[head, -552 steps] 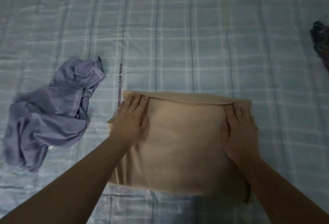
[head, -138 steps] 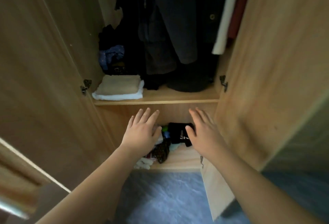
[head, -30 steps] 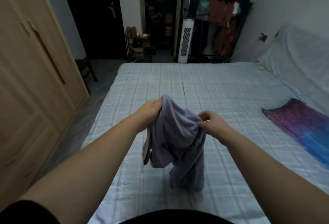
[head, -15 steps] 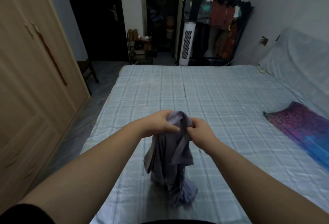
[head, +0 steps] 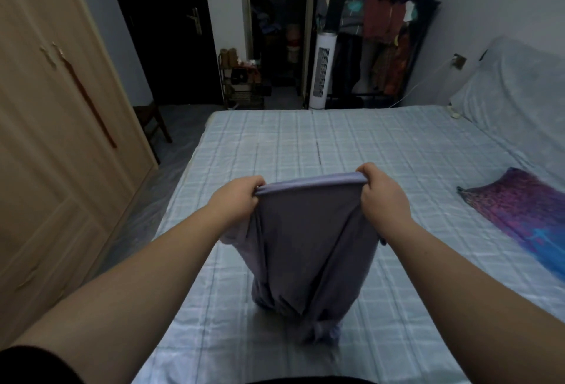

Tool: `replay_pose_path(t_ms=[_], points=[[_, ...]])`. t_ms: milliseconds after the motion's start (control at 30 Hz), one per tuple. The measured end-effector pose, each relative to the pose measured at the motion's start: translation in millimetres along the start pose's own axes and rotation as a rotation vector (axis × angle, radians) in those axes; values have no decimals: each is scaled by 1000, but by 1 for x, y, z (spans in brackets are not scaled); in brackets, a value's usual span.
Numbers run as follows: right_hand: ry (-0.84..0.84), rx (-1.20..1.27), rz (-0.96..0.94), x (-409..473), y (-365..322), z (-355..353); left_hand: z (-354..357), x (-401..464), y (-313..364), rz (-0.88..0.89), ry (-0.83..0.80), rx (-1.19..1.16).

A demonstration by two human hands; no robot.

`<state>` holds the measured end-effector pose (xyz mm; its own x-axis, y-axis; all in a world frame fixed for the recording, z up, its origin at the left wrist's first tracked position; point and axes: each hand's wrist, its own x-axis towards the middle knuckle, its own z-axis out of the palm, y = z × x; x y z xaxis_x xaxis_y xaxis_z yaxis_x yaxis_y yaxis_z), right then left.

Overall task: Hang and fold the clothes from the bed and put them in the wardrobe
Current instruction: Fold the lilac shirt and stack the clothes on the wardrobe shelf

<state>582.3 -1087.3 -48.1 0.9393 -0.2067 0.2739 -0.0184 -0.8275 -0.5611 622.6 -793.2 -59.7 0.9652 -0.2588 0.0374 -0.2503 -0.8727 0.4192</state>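
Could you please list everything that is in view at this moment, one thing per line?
lilac garment: one, pale purple, held up by its top edge over the bed, lower end bunched on the sheet
bed: one, pale blue checked sheet, centre
patterned cloth: one, purple and blue, lying flat at the bed's right side
wardrobe: one, light wood, doors shut, left
tower fan: one, white, beyond the bed
clothes rack: one, dark, loaded with mixed garments, far wall
small shelf: one, dark, by the doorway
chair: one, dark wood, partly seen beside the wardrobe
left hand: closed grip on the garment's left corner
right hand: closed grip on the right corner
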Motion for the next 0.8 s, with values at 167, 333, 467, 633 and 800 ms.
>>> replay_pose_path(t_ms=[167,333,467,633,800], points=[[122,-169,18,13,29,-18,12,8,-8,-23,82,88],[117,-318,108,43,73,-43,9,22,-10,-117,182,88],[85,-377,78,68,93,-48,-7,54,2,-111,318,152],[77,-247,6,121,106,-35,-13,101,2,-160,277,158],[-42,-156,91,159,137,-6,12,127,-7,-257,149,138]])
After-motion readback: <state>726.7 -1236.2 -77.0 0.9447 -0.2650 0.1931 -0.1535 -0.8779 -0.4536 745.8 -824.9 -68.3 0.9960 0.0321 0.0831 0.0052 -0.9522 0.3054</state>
